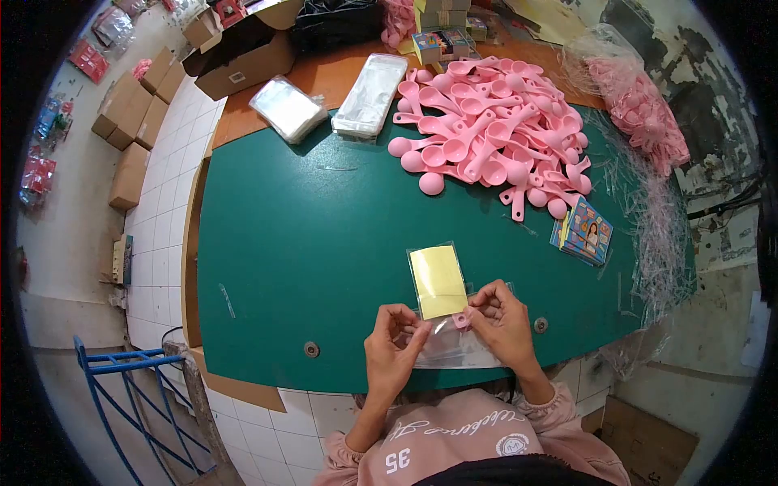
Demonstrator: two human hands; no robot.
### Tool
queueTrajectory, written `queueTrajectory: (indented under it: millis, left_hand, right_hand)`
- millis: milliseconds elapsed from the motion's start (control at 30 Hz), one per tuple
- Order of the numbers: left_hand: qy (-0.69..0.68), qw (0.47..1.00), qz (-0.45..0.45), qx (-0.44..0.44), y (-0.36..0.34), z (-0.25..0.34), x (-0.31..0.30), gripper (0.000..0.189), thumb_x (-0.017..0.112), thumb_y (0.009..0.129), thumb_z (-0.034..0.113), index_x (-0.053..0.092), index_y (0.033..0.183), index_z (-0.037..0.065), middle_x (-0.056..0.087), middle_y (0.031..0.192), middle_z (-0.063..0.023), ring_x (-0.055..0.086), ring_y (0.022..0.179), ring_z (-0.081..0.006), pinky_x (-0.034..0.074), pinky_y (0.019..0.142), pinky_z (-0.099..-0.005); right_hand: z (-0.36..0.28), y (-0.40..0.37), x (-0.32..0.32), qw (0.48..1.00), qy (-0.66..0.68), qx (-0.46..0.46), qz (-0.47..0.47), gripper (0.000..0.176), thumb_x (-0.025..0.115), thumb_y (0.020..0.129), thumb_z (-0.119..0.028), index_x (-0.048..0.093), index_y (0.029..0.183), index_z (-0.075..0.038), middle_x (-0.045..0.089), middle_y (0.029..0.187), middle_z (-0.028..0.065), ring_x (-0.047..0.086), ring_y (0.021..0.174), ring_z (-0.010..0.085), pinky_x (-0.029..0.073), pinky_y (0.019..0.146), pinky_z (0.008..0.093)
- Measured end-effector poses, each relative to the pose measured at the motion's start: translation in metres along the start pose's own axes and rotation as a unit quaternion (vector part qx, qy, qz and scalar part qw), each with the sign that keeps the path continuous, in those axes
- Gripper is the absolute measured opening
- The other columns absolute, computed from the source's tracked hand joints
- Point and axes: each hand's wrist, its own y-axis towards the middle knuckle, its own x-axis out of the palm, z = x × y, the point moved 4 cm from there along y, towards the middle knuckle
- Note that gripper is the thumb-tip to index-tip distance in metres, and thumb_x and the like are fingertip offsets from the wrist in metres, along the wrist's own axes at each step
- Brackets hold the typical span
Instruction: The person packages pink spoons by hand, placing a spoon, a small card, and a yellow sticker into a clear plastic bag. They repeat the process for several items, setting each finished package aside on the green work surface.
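Note:
Near the front edge of the table, my left hand (392,347) and my right hand (501,325) face each other with fingers pinched on a clear plastic bag (458,350). Just above the bag stands a yellow card (438,281) in a clear sleeve, its lower edge between the two hands. A pink spoon (460,321) shows only its handle end, by my right fingertips; the rest is hidden. Beyond my hands lies a large pile of pink measuring spoons (494,121). To the right rests a small stack of printed cards (587,232).
Two stacks of clear bags (289,109) (369,95) lie at the back of the green table (284,243). A large bag of pink spoons (640,109) leans at the back right above plastic strips (648,235). A blue metal trolley (130,360) stands at left.

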Motion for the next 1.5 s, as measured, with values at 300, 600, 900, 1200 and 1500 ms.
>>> queueTrajectory:
  millis: [300,600,900,1200,1500]
  left_hand:
    - [0.080,0.994,-0.033,0.064,-0.001,-0.003,0.000,0.018,0.060,0.082,0.004,0.054,0.098,0.000,0.058,0.086,-0.0044,0.054,0.068,-0.0065,0.044,0.058,-0.0191]
    - [0.136,0.984,-0.073,0.087,-0.002,0.007,0.003,0.043,0.053,0.083,-0.001,0.046,0.125,0.001,0.052,0.113,-0.0067,0.053,0.082,-0.0089,0.046,0.071,-0.0209]
    - [0.095,0.986,0.085,0.106,0.016,0.034,-0.078,0.037,0.055,0.084,0.009,0.052,0.122,0.006,0.058,0.108,-0.0015,0.039,0.063,-0.0021,0.032,0.051,-0.0161]
    - [0.622,0.694,0.309,0.190,0.047,0.064,-0.160,0.047,0.056,0.083,0.015,0.040,0.127,0.007,0.042,0.124,-0.0200,0.037,0.118,-0.0341,0.032,0.097,-0.0421]
    - [0.467,0.767,-0.234,0.373,0.036,0.032,0.064,0.040,0.067,0.073,0.021,0.053,0.105,0.000,0.051,0.102,-0.0151,0.053,0.090,-0.0307,0.046,0.077,-0.0378]
  right_hand:
    - [-0.008,0.000,0.002,1.000,-0.027,-0.006,-0.001,0.019,0.058,0.081,0.000,0.053,0.099,0.003,0.059,0.080,0.0062,0.059,0.075,0.0085,0.051,0.065,0.0228]
    - [-0.024,-0.002,-0.005,0.993,-0.102,-0.063,-0.013,0.020,0.051,0.082,0.002,0.059,0.100,0.001,0.055,0.090,0.0071,0.058,0.072,0.0138,0.048,0.061,0.0244]
    - [-0.059,0.024,-0.176,0.921,0.128,-0.259,-0.261,0.020,0.057,0.078,-0.005,0.056,0.058,-0.004,0.059,0.069,0.0139,0.056,0.051,0.0160,0.044,0.045,0.0227]
    - [-0.077,0.083,-0.206,0.717,-0.545,-0.319,0.297,0.027,0.044,0.067,0.010,0.058,0.089,0.000,0.057,0.092,0.0184,0.055,0.089,0.0309,0.043,0.079,0.0392]
    - [-0.085,0.178,-0.065,0.781,-0.483,-0.389,0.076,0.047,0.051,0.067,0.000,0.051,0.114,-0.007,0.050,0.112,0.0213,0.049,0.099,0.0367,0.041,0.084,0.0429]
